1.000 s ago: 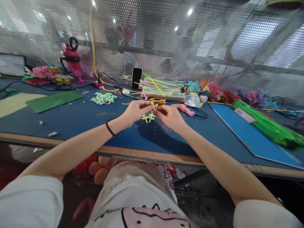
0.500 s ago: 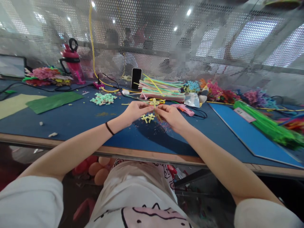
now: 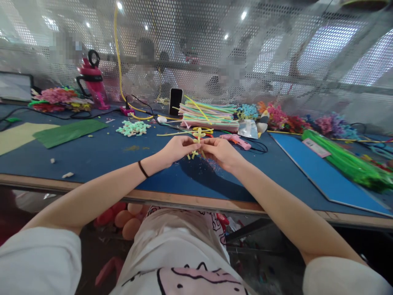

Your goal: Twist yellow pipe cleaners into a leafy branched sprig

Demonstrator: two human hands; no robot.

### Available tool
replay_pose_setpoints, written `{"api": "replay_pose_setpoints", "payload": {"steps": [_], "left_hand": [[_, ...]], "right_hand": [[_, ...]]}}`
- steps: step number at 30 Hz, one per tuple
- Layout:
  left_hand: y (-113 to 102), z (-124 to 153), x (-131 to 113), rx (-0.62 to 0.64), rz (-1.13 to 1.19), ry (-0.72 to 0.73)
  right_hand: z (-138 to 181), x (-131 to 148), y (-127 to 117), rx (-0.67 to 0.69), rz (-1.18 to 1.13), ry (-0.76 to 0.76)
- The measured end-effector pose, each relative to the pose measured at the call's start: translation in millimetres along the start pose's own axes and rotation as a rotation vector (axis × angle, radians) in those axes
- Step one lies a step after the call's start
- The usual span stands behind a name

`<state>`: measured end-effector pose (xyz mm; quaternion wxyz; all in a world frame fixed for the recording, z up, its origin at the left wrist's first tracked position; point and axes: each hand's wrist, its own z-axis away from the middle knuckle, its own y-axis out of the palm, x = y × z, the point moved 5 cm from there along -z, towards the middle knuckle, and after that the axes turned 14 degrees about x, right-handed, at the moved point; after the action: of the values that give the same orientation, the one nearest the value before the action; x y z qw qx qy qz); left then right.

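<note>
Between the fingertips of the two hands stood a small, pale-yellow, flower-like piece of soft-looking stick (image 3: pixel 199 133), its rounded petals rising above the fingers. The left hand (image 3: pixel 176 150) and the right hand (image 3: pixel 223 153) met at its base, and thumb and fingers of each seemed to be clamped on it, although the exact hold was hidden. Under the right fingertips a thin, pale-yellow strip (image 3: pixel 203 155) hung down; whether it belonged to the same piece, I could not tell.

Compared with half a second before, the left fingers had come lower and closer to the right ones, so that they covered part of the small, pale-yellow, branched pieces (image 3: pixel 193 155) on the flat blue tabletop (image 3: pixel 159 180) beneath. In my judgement, this meant that the work was now at the base of the held piece, while its petals were left free.

Just beyond the left hand lay a long, thin, pale-yellow stick (image 3: pixel 172 134), and farther to its left a heap of mint-green, knobbly pieces (image 3: pixel 133 128). Near the right hand, on its far side, was a pink glue gun (image 3: pixel 238 141), untouched.
</note>
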<state>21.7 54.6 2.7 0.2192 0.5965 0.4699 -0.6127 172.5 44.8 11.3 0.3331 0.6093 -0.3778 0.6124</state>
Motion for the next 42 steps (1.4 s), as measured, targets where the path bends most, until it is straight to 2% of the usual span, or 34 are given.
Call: {"api": "replay_pose_setpoints", "payload": {"steps": [5, 11, 17, 24, 31, 38, 42], "left_hand": [[1.1, -2.4, 3.4, 0.029, -0.075, 0.002], [4.6, -4.5, 5.3, 0.091, -0.081, -0.045], [4.0, -0.1, -3.7, 0.061, -0.073, 0.007], [1.9, 1.6, -4.7, 0.023, -0.089, -0.017], [-1.1, -1.0, -7.9, 0.007, -0.098, -0.019], [-7.1, 0.1, -11.9, -0.011, -0.018, -0.009], [-4.3, -0.7, -6.8, 0.052, 0.041, -0.002]], "right_hand": [[1.0, -0.1, -0.6, -0.055, -0.033, 0.018], [1.0, 4.0, -2.5, -0.070, 0.085, -0.012], [0.6, -1.2, -4.0, -0.060, 0.010, 0.045], [2.9, 5.4, -2.9, -0.103, 0.227, -0.094], [0.1, 8.8, -8.8, -0.091, 0.334, -0.119], [0.5, 11.0, -8.9, -0.092, 0.244, -0.130], [-0.5, 9.2, -3.6, -0.061, 0.193, -0.156]]}}
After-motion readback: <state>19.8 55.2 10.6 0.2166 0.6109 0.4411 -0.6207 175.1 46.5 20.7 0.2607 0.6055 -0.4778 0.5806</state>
